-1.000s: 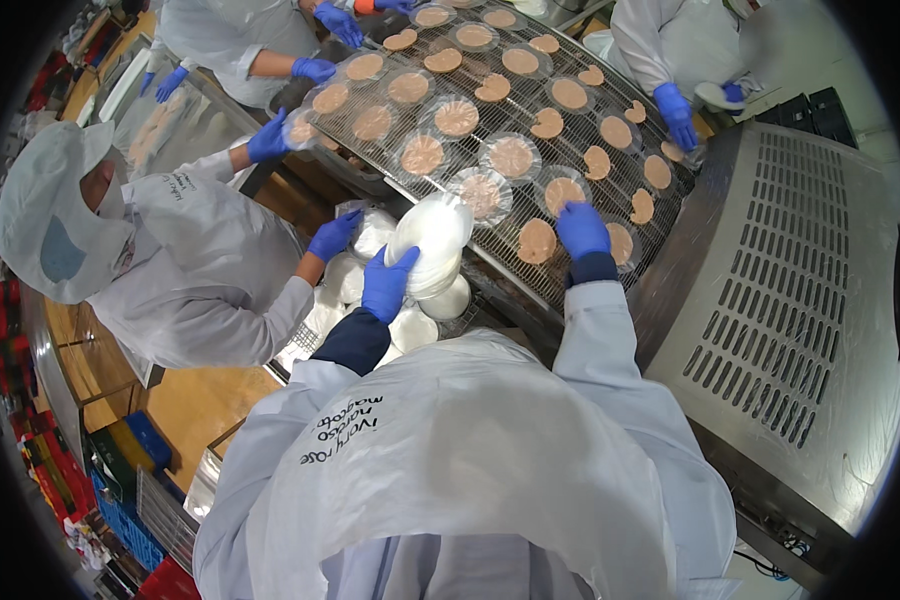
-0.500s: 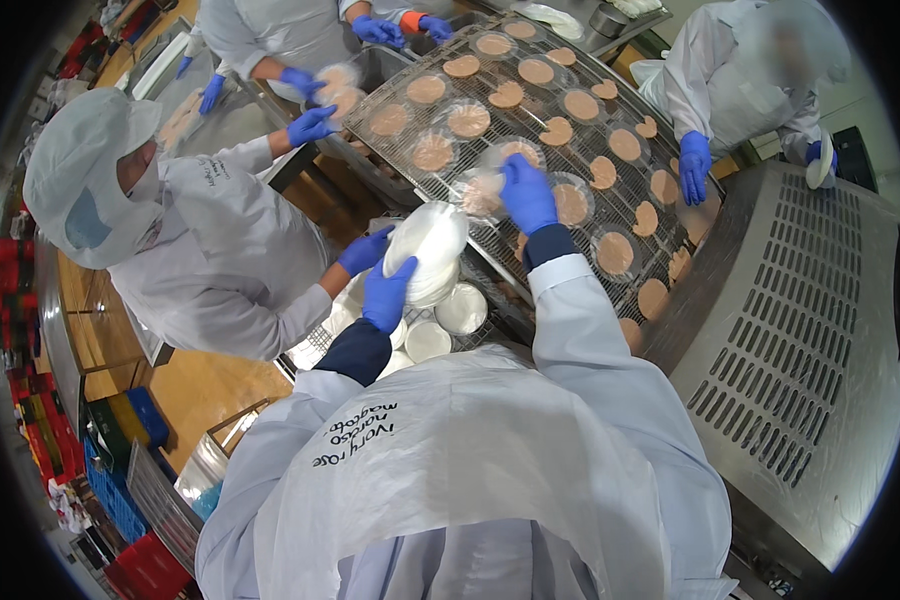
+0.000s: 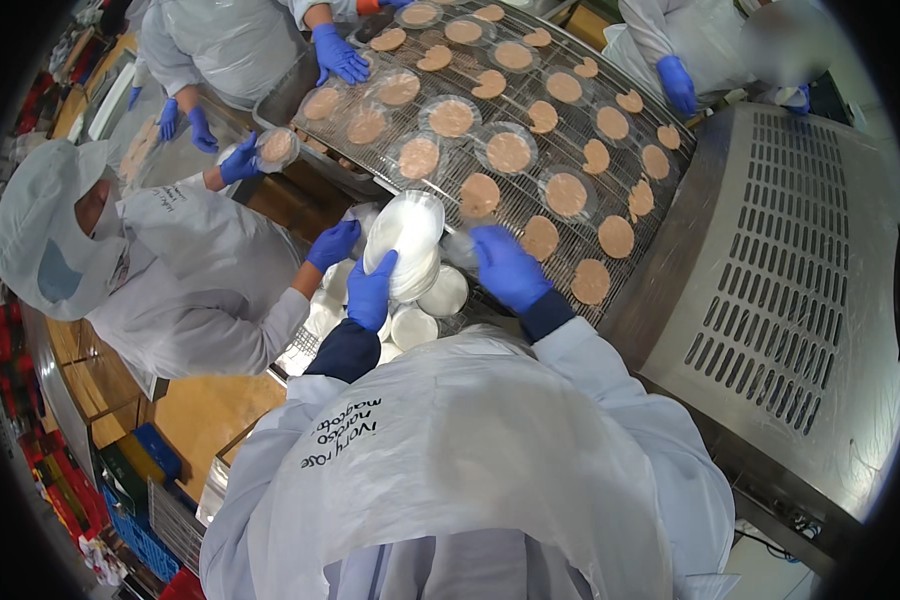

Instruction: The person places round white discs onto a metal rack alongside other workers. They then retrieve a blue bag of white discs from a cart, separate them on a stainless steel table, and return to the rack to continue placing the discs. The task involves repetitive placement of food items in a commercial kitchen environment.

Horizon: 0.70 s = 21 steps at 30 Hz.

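In my left hand [image 3: 370, 292] is a stack of thin, round whitish plastic sheets [image 3: 406, 235], tilted up with the fingers wrapped round its lower edge. Just right of the stack, my right hand [image 3: 512, 270] is closed on a see-through plastic sheet [image 3: 460, 245], blurred by motion. Ahead lies a wire mesh conveyor belt [image 3: 530, 185] carrying flat pinkish patties [image 3: 508, 152]. Several patties have clear round sheets about them, while others, such as a bare patty [image 3: 541, 238] near my right hand, show none. More stacks of white rounds [image 3: 413, 328] sit below my left hand.
On my left a co-worker in white holds a patty in clear film [image 3: 277, 148]; their other gloved hand [image 3: 333, 246] is close to my stack. Another co-worker's gloved hand [image 3: 340, 55] touches the belt's far left. A slotted steel cover [image 3: 760, 290] stands at the right.
My right hand has drawn back from over the belt toward the stack. The co-worker on the left has a patty in one hand, off the belt. The view has shifted.
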Motion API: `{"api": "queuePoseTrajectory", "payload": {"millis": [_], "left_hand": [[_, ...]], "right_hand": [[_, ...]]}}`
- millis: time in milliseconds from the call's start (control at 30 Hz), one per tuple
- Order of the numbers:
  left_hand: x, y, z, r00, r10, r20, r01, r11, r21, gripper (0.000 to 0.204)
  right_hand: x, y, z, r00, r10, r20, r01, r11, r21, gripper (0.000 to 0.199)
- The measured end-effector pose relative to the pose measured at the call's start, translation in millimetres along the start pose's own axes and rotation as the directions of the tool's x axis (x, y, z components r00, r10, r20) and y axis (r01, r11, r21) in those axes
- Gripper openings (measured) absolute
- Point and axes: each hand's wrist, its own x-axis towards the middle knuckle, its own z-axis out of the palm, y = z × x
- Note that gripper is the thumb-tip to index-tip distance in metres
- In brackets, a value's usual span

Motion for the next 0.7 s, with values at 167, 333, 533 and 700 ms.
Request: {"api": "queuePoseTrajectory", "payload": {"millis": [167,333,533,700], "left_hand": [[-7.0,-19.4,20.4,0.994,-0.090,0.070,0.087,0.995,0.038,0.045],[-12.2,-31.7,43.1,0.985,-0.067,0.159,0.060,0.997,0.053,0.045],[-37.0,-32.2,50.4,0.988,-0.063,0.138,0.058,0.998,0.039,0.045],[-62.1,-32.7,53.8,0.990,-0.071,0.122,0.066,0.997,0.042,0.046]], "right_hand": [[-21.0,86.1,-57.3,0.880,0.298,-0.369,-0.413,0.865,-0.285,0.040],[-49.0,115.7,-50.8,0.909,0.269,-0.320,-0.416,0.655,-0.630,0.041],[-80.1,7.6,-33.1,0.969,0.216,0.123,-0.238,0.949,0.208,0.026],[-93.7,45.3,-97.0,0.899,0.227,-0.375,-0.237,0.971,0.021,0.025]]}}
